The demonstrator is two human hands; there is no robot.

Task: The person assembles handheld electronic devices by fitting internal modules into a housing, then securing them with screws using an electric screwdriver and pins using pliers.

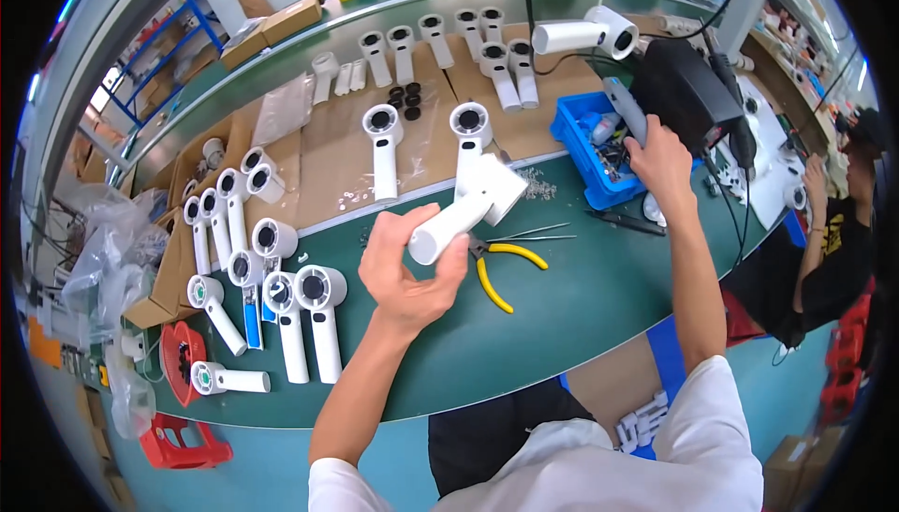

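Over the green table (pixel 571 292), the left hand (pixel 405 280) curls thumb and fingers around a white fan (pixel 453 225); farther right, the right hand (pixel 665 167) grips a grey tool (pixel 626 109) by the blue bin (pixel 611 197).

We see factory workshop, of assembly kind. We find long green workbench (pixel 571 296) with many white handheld fans (pixel 385 165) of same shape, set out in rows. We note also yellow-handled pliers (pixel 515 250), blue bin (pixel 609 195) of small parts, cardboard boxes (pixel 292 17), blue metal rack (pixel 205 18), and another person (pixel 832 273) near parts-strewn surface (pixel 763 170).
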